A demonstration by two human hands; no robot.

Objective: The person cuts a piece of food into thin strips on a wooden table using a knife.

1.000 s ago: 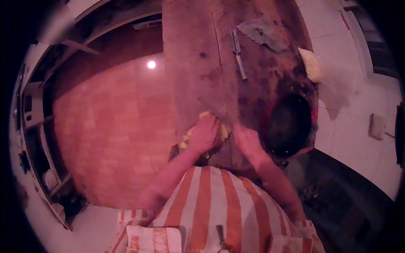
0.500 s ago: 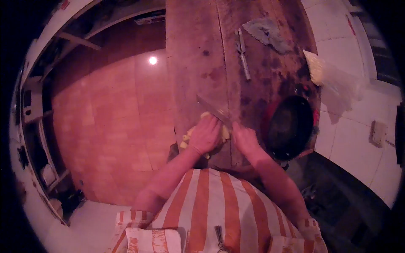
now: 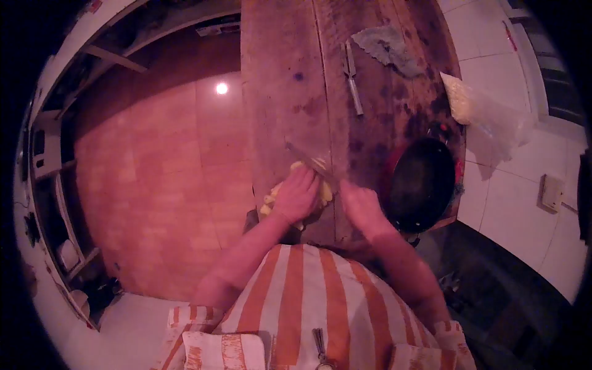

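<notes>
Yellow food pieces (image 3: pixel 270 200) lie near the centre of the frame on the wooden worktop (image 3: pixel 283 92), some already separate, cutting seemingly partway. The left hand (image 3: pixel 298 195) covers others, its grip unclear; how much remains whole is hidden. The right hand (image 3: pixel 360 205) clasps the knife (image 3: pixel 307 158).

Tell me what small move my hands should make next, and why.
I'd probably ease the left hand back slightly before moving the knife: it rests over the yellow pieces and looks very close to the blade, whose handle end is in the right hand.
</notes>
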